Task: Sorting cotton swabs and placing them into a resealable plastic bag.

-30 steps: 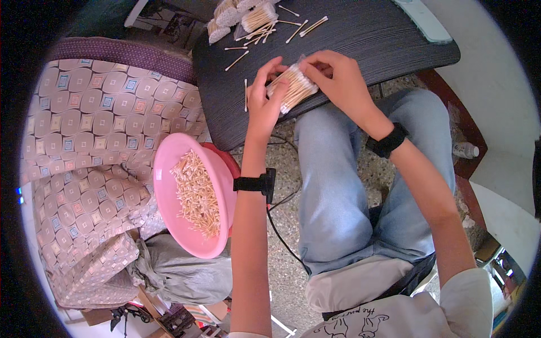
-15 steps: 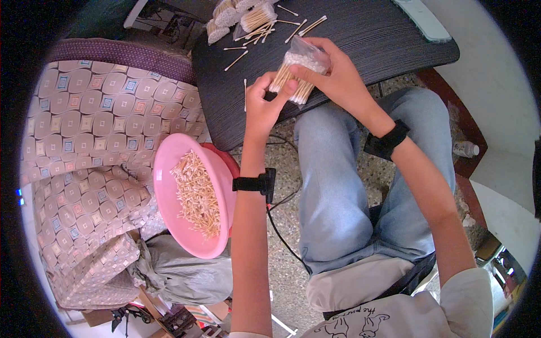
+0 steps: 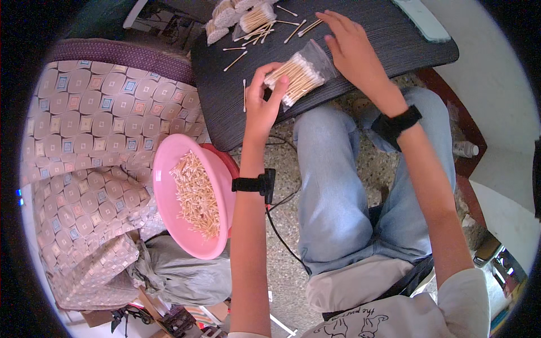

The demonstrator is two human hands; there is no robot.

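My left hand (image 3: 265,100) is closed on a clear plastic bag (image 3: 316,55) filled with cotton swabs (image 3: 303,79). Its thumb presses the front of the bag, and the bag's loose mouth points toward my right hand. The right hand (image 3: 352,52) is off the bag, fingers stretched out over the table. Their tips come close to a few loose cotton swabs (image 3: 310,27); whether they touch is unclear. More loose swabs (image 3: 259,36) lie scattered to the left of these. One single swab (image 3: 244,94) rests near the table's left edge.
Several filled swab bags (image 3: 225,16) are piled at the far side of the dark table (image 3: 394,45). Left of my forearm, a pink basin (image 3: 164,186) holds many loose swabs. A pale green object (image 3: 424,21) lies at the table's right. Patterned cloth (image 3: 112,104) covers the left side.
My right hand has let go of the bag and moved away from it, its fingers now extended. The bag stays in my left hand, turned slightly, with more of its swabs showing.
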